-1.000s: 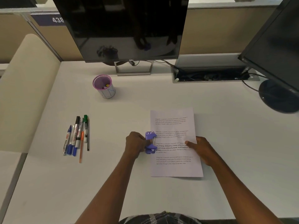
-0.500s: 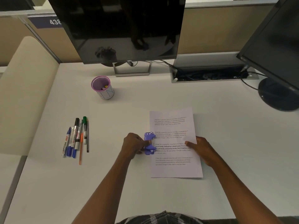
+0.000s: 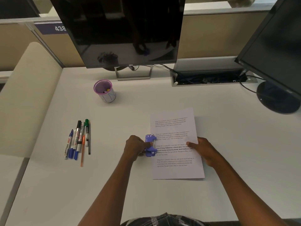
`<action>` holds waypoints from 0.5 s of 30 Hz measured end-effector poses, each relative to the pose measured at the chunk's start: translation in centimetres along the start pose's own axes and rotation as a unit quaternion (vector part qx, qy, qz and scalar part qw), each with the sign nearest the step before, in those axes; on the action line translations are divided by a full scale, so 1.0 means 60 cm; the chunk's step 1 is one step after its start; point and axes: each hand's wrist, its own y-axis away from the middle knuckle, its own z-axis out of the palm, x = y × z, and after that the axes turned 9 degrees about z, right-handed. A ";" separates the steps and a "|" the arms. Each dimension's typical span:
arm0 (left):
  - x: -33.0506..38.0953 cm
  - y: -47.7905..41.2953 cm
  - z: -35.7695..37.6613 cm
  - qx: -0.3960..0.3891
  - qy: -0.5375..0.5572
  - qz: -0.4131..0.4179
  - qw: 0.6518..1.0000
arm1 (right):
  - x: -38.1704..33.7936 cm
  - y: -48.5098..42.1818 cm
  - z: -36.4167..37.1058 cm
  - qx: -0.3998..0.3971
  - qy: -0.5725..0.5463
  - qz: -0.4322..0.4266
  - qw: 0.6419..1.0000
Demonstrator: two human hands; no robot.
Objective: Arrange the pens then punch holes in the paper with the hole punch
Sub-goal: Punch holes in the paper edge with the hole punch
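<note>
Punch (image 3: 150,145), the purple one, sits clamped over the left edge of the paper (image 3: 176,144), and the left hand (image 3: 136,147) is curled tight around it from its 9 o'clock side, fingers wrapped on the body. Right hand (image 3: 204,150) lies flat at the paper's 3 o'clock edge, fingers spread and pressing the sheet to the desk (image 3: 162,201), gripping nothing. Pens (image 3: 78,141) lie bunched side by side well off at 9 o'clock, cup (image 3: 105,91) up at 11. Against half a second ago, both hands and punch hold the same spot.
</note>
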 end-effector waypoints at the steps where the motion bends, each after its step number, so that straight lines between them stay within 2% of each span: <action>1: 0.000 0.000 0.001 0.001 0.001 -0.001 1.000 | -0.002 0.002 -0.002 0.000 0.001 0.001 1.000; 15: 0.008 0.020 0.005 0.012 -0.021 0.013 1.000 | -0.005 0.042 -0.037 0.020 -0.012 -0.009 1.000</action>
